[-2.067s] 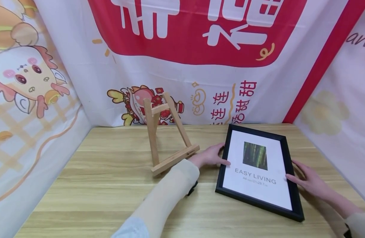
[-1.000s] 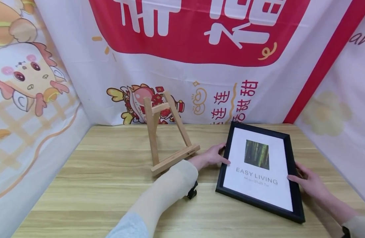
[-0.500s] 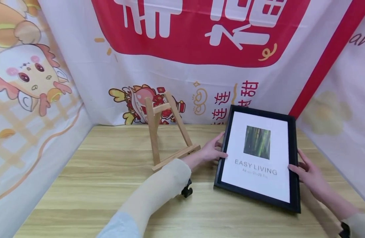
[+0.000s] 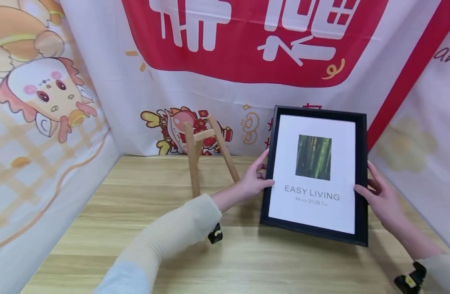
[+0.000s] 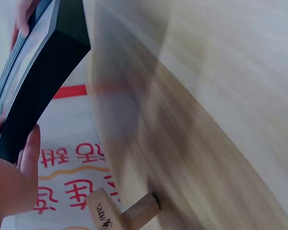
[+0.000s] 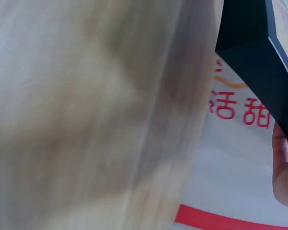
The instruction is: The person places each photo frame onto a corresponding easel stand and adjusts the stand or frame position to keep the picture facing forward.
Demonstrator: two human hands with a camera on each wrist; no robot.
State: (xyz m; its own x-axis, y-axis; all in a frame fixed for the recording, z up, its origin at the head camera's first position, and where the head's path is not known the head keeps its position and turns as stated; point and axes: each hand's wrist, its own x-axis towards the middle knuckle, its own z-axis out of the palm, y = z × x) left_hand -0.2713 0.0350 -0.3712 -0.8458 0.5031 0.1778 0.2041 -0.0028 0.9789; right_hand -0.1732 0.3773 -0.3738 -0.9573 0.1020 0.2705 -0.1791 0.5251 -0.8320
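A black picture frame [image 4: 314, 171] with a white "EASY LIVING" insert and a bamboo picture is tilted up above the right side of the table, between both hands. My left hand [image 4: 255, 177] grips its left edge, thumb on the front and fingers round the side. On the opposite edge my right hand [image 4: 384, 198] holds it the same way. In the left wrist view the frame's dark side [image 5: 43, 72] is close to the left hand. The right wrist view shows the frame's lower corner [image 6: 245, 52] off the table. A wooden easel [image 4: 193, 159] stands left of the frame, its ledge mostly hidden by my left arm.
The wood-grain table [image 4: 111, 228] is bounded by a printed cloth [image 4: 210, 94] at the back and cloths on both sides. The left forearm [image 4: 166, 232] passes in front of the easel. A black strap piece [image 4: 215, 233] hangs under the left sleeve.
Both hands have raised the frame off the table and tilted its top further upright, with a slight shift left. The left forearm now covers the easel's ledge. The easel stays in place.
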